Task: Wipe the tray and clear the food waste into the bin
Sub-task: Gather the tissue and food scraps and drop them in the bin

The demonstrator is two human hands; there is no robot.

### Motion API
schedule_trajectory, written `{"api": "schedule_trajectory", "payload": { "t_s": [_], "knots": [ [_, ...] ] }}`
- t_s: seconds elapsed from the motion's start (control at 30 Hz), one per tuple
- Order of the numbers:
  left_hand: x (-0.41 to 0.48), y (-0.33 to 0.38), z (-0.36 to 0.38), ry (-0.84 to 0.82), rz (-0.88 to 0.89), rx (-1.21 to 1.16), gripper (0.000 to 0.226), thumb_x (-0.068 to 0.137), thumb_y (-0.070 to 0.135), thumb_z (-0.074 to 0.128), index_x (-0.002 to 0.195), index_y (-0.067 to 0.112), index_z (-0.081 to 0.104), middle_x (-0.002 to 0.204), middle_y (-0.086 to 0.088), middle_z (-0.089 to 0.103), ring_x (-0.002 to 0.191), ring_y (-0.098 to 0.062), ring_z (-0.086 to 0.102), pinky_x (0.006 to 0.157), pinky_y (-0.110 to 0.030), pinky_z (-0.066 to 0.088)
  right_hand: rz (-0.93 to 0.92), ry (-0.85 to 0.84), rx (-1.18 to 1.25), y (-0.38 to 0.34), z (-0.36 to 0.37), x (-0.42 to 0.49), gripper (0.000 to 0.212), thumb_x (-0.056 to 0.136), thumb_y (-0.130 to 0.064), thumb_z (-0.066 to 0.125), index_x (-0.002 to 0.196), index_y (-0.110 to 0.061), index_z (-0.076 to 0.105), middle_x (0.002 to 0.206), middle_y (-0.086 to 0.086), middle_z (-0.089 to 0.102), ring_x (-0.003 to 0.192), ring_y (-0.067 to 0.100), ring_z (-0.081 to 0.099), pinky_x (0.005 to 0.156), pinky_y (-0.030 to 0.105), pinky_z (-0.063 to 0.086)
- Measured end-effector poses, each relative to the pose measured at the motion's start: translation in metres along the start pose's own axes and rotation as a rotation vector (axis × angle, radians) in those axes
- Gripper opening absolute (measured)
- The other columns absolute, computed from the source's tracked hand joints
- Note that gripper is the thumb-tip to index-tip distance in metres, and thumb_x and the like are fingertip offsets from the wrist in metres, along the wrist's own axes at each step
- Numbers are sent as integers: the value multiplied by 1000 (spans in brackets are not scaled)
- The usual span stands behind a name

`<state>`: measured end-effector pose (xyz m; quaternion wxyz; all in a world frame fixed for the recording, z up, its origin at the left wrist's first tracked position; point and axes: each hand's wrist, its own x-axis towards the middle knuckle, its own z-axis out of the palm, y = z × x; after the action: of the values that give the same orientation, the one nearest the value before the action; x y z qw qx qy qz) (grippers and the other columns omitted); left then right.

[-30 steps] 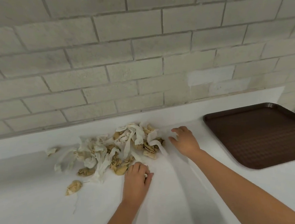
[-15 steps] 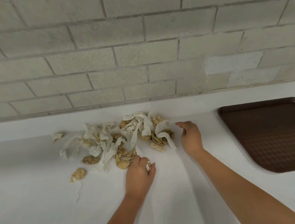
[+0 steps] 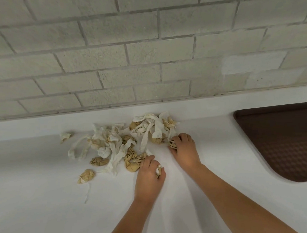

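Both grips are down at the waste pile (image 3: 114, 143), which sits on the white counter (image 3: 46, 207) close to the brick wall (image 3: 144, 52). It's a mess of crumpled white paper and tan lumps. My left grip (image 3: 148, 175) is curled round a small white wad (image 3: 158, 170) at the pile's near edge. My right grip (image 3: 185, 150) sits at the pile's right end, fingers bent over a streaked scrap (image 3: 172, 144), pinching it as far as I can see.

Here's what matters: the pile stretches side to side along the wall, and nearly all of it lies ahead and to the left of both grips. So the left grip is the nearer one for the bulk, and for the loose tan lump (image 3: 86, 175) lying apart toward me on the left. One small scrap (image 3: 65, 136) sits off at the far left end.

The brown tray (image 3: 283, 143) lies well apart to the right, nearer my right grip, and looks bare. I can't see any bin. I reckon gathering comes first, sweeping leftward.
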<state>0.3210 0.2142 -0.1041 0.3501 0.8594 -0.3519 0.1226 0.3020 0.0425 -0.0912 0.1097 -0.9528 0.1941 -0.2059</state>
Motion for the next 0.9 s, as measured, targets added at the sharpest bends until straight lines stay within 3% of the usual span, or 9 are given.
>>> {"api": "schedule_trajectory", "payload": {
  "t_s": [0.1, 0.17, 0.33, 0.47, 0.5, 0.6, 0.7, 0.8, 0.9],
  "knots": [
    [0, 3, -3, 26, 29, -23, 23, 64, -1, 76, 81, 9, 64, 91, -5, 65, 89, -12, 54, 75, -17, 44, -15, 12, 50, 3, -3, -4, 25, 71, -16, 80, 90, -7, 66, 86, 15, 60, 75, 34, 60, 65, 39, 53],
    [0, 4, -6, 39, 25, -34, 27, 61, -5, 76, 81, 10, 64, 84, -3, 63, 82, -9, 50, 72, -19, 43, -9, 16, 109, 8, -7, -5, 25, 76, -10, 74, 99, -5, 65, 93, 17, 59, 79, 35, 59, 70, 40, 53],
    [-2, 5, -9, 73, 34, -48, 30, 66, -6, 75, 91, 9, 69, 87, -3, 65, 82, -8, 52, 75, -16, 42, 71, 25, 260, 22, -24, -12, 31, 84, -2, 60, 115, -6, 63, 107, 16, 59, 93, 33, 59, 81, 36, 50],
    [-3, 8, -12, 90, 45, -24, 18, 76, 2, 71, 92, 9, 70, 86, -5, 66, 80, -10, 54, 73, -17, 43, 264, 55, 380, 28, -37, -27, 31, 92, -6, 52, 122, -12, 60, 111, 10, 61, 96, 25, 60, 85, 30, 48],
    [-4, 9, -14, 97, 43, -22, 10, 81, 8, 66, 90, 9, 70, 86, -4, 66, 76, -12, 57, 69, -17, 44, 330, 49, 457, 29, -40, -34, 29, 94, -9, 51, 120, -14, 61, 107, 9, 62, 93, 24, 60, 84, 32, 50],
    [-10, 16, -23, 138, -19, -85, 23, 86, 25, 52, 85, 10, 69, 85, -1, 67, 68, -8, 58, 57, -15, 46, 540, 83, 846, 24, -63, -61, 16, 95, -16, 53, 105, -22, 65, 92, 3, 64, 78, 20, 60, 67, 29, 53],
    [-24, 31, -29, 216, -167, -275, 5, 84, 8, 65, 86, 12, 68, 89, 0, 67, 78, -3, 56, 66, -5, 44, 614, 136, 1010, 17, -94, -98, 12, 95, -17, 55, 100, -19, 66, 83, -1, 64, 74, 13, 59, 62, 15, 47],
    [-39, 61, -37, 172, -359, -536, 27, 83, 0, 65, 83, 27, 64, 89, 3, 66, 80, -2, 59, 68, -3, 44, 685, 178, 1095, 14, -122, -137, 13, 95, -25, 56, 90, -17, 66, 71, 2, 61, 71, 16, 61, 70, 27, 51],
    [-51, 98, -40, 62, -498, -735, 27, 83, 1, 63, 82, 28, 66, 89, 0, 66, 77, -6, 62, 65, -12, 46, 766, 224, 1143, 12, -147, -176, 29, 96, -27, 53, 72, -11, 55, 58, 8, 56, 63, 22, 62, 71, 32, 50]
  ]
}}
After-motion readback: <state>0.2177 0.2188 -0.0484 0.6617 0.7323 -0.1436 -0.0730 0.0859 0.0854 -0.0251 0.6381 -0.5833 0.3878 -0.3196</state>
